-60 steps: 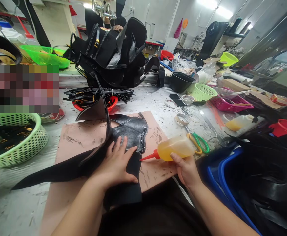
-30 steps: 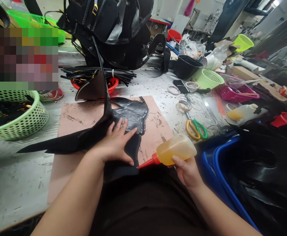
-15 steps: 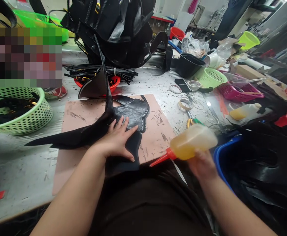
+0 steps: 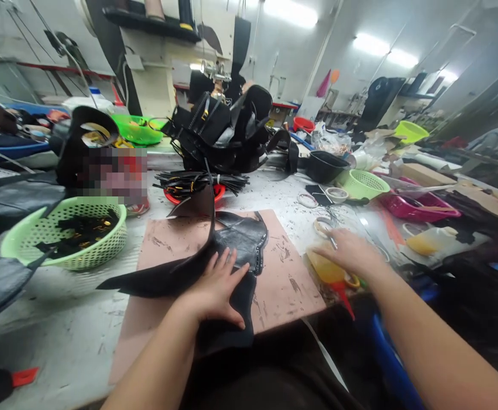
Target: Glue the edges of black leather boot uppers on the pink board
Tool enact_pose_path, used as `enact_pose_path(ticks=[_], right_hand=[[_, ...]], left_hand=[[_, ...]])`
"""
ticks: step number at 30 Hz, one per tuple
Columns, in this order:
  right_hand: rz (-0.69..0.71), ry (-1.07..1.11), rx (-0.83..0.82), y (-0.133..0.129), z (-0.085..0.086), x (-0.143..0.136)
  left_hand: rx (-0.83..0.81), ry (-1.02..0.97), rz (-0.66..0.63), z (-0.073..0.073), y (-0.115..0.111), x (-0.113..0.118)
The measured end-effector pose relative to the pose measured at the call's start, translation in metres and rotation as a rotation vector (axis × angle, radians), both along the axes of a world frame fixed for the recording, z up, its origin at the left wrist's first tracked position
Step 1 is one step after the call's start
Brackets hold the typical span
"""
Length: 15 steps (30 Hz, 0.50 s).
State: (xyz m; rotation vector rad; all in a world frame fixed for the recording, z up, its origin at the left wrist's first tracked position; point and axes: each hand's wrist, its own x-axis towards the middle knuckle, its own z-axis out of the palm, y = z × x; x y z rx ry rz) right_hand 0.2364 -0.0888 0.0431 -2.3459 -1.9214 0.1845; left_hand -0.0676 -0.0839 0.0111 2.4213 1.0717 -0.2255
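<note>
My left hand lies flat with its fingers spread, pressing a black leather piece onto a pinkish board. The piece has a shiny panel with a studded or stitched edge at its right, and a flap with a zipper-like edge stands up from it. My right hand is over a squeeze bottle of yellowish liquid, its red nozzle pointing towards me. Blur hides whether the fingers still grip the bottle. A small metal tip shows by those fingers, and an orange handle loop beside the nozzle.
A green basket with black pieces stands left. Behind the board are a red bowl under black strips and a heap of black bags. Tape rolls, a pale green basket and another bottle lie right.
The view has tilted up. My right hand has moved the bottle from beyond the board's front right corner up onto the table by its right edge. My left hand stays on the leather.
</note>
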Motion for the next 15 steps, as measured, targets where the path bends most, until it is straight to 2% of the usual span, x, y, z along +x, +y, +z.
enact_pose_path(ticks=[2, 4, 6, 8, 10, 13, 15], right_hand=[[0.293, 0.052, 0.18, 0.015, 0.011, -0.038], [0.631, 0.224, 0.135, 0.038, 0.018, -0.083], [0.837, 0.324, 0.037, 0.063, 0.017, -0.128], [0.922, 0.355, -0.081, 0.087, 0.009, -0.164], [0.985, 0.341, -0.194, 0.105, 0.001, -0.187], [1.032, 0.283, -0.239, 0.121, 0.002, -0.197], [1.063, 0.267, -0.204, 0.125, 0.015, -0.189]], left_hand=[[-0.017, -0.007, -0.002, 0.002, -0.002, -0.001], [-0.028, -0.014, 0.011, 0.004, -0.004, -0.003], [-0.043, -0.024, 0.036, 0.007, -0.006, -0.005], [-0.06, -0.032, 0.052, 0.01, -0.006, -0.008], [-0.063, -0.03, 0.047, 0.012, -0.006, -0.01], [0.004, -0.025, 0.049, 0.004, -0.005, -0.014], [0.137, -0.091, 0.064, -0.009, -0.006, -0.017]])
